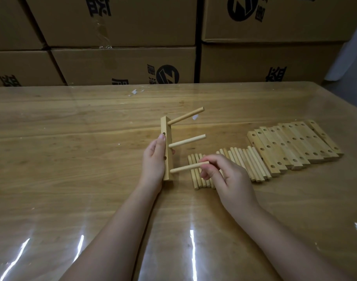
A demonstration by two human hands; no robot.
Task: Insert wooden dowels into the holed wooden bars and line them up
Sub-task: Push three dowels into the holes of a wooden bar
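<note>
Left hand point(154, 159) is gripping the pale holed wooden bar point(167, 138) on edge, midway across the glossy wooden table point(72, 138). Right hand point(228, 177) is pinching a round light wooden dowel point(185, 166) set in the bar's nearest hole.

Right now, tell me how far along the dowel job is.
Done: two dowels stand in the bar the left hand holds. In hand: the right hand pinches a third dowel at its near end. Left: the loose dowels and row of empty bars.

Holed bar point(166, 126) is held in left hand point(153, 162), dowel point(184, 167) in right hand point(231, 179); loose dowels point(252, 165) are spread beneath, spare bars point(291, 147) ranged farther right.
</note>
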